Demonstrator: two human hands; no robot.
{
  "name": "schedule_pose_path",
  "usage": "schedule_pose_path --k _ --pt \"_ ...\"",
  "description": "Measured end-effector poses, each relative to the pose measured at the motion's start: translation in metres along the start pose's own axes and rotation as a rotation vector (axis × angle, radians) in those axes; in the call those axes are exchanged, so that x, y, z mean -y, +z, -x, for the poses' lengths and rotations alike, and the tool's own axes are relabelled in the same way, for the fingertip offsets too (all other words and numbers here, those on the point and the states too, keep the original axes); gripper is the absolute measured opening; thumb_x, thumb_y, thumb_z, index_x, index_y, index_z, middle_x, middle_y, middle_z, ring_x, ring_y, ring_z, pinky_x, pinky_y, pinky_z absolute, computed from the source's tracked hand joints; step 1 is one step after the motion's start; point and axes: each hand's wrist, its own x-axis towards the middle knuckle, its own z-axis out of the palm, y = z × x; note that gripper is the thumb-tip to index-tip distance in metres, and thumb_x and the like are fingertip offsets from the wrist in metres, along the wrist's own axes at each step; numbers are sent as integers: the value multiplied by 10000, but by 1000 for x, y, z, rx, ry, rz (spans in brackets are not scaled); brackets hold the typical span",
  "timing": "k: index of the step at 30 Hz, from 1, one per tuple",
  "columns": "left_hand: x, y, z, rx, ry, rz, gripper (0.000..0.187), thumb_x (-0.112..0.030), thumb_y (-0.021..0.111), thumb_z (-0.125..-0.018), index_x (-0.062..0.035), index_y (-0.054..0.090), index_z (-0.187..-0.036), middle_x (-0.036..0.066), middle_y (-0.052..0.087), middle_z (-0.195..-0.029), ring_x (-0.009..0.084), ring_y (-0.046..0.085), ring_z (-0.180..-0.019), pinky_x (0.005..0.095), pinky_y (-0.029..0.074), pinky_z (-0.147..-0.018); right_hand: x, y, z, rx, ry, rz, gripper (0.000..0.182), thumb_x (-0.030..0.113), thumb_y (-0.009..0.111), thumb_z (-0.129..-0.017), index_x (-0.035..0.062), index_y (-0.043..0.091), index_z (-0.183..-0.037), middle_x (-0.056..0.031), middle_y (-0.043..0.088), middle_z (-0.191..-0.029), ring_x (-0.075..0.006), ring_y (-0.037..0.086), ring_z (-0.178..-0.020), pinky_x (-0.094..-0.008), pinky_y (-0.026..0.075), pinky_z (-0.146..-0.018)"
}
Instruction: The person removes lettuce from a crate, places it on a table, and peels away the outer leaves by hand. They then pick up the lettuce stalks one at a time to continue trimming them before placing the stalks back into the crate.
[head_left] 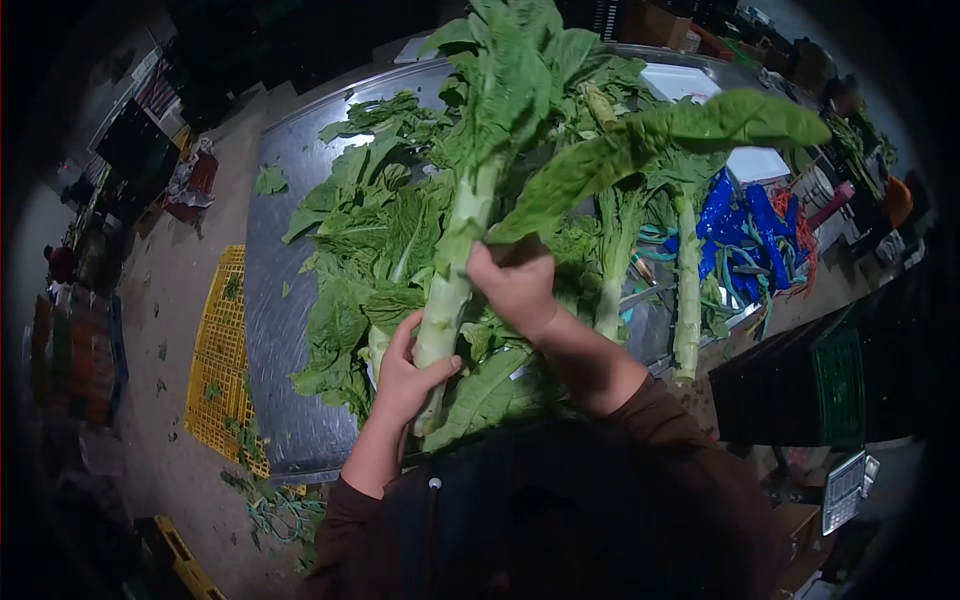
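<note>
A celtuce stalk (468, 215) with a thick pale stem and a leafy top stands tilted in front of me, leaves pointing away. My left hand (408, 378) wraps round its lower stem, thumb across the front. Higher up, my right hand (515, 285) is closed on the base of a long leaf (640, 155) that sticks out to the right, close beside the stem. Loose lettuce leaves (350, 270) lie heaped under and left of the stalk. Two more celtuce stems, one farther right (687, 290) and one nearer (612, 265), lie right of my hands.
Everything lies on a metal table (300, 420). Blue plastic and tangled strings (745, 235) lie at its right side, with a white foam box (690, 82) behind. A yellow crate (215, 370) sits on the floor at left. A dark crate (800, 370) and a scale (845, 492) stand at right.
</note>
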Motion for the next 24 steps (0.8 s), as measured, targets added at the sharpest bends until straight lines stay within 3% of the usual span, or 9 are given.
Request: schedule_pose_path --k 2,4,8,10,14,16,21,23,24 --pt "-12 -2 -2 148 -94 341 705 -104 755 -680 -4 427 -1296 53 585 -1034 137 579 -833 278 495 -741 10 10 12 -64 -101 63 39 -8 603 -802 17 601 -832 10 572 -747 -64 523 -654 -214 426 -594" --pt "-4 -18 -7 230 -127 454 689 -128 734 -701 -9 426 -1306 58 590 -1033 137 586 -838 281 504 -728 15 -5 6 -258 345 -34 66 78 612 -845 20 595 -818 -13 565 -742 -69 527 -627 -213 420 -543" --pt "3 -43 4 558 -188 911 784 -319 702 -764 -77 300 -1392 120 581 -891 210 587 -700 319 507 -615 -31 -55 -6 156 906 -113 370 379 453 -961 41 468 -1110 -106 623 -898 -104 590 -647 -186 436 -527" --pt "14 -51 4 798 -216 1140 902 -500 670 -776 -147 169 -1437 141 520 -751 238 520 -548 317 448 -512 -33 -50 6 322 983 -35 404 383 444 -964 42 410 -1178 -126 621 -980 -109 595 -668 -189 440 -545" --pt "30 -46 10 930 -225 1282 885 -574 629 -778 -154 207 -1432 102 473 -661 203 480 -479 308 401 -461 -32 -18 4 556 832 -172 530 372 487 -950 8 344 -1308 -127 576 -1144 -165 584 -901 -276 469 -694" --pt "32 -40 9 1047 -272 1419 869 -591 617 -779 -164 226 -1428 89 462 -632 201 470 -459 307 389 -447 -19 7 -4 585 696 -330 553 395 484 -946 11 351 -1320 -118 578 -1136 -133 588 -889 -232 471 -683" --pt "18 -49 12 810 -392 1095 882 -562 643 -772 -99 247 -1410 147 568 -753 254 555 -522 346 490 -509 -28 38 -12 431 702 -347 413 277 596 -900 -18 468 -1158 -107 607 -1028 -139 592 -880 -292 480 -764" --pt "-9 -44 22 363 -311 747 859 -457 718 -748 -64 289 -1380 172 605 -890 279 623 -646 377 545 -591 -37 39 -5 329 706 -187 428 292 610 -888 -23 474 -1145 -109 614 -1016 -152 599 -869 -297 481 -763" --pt "6 -60 17 431 -289 637 787 -306 762 -718 -57 344 -1336 171 599 -975 267 643 -748 382 559 -631 -42 39 0 236 716 -29 444 307 624 -877 -27 480 -1132 -111 621 -1004 -164 606 -858 -302 483 -763"
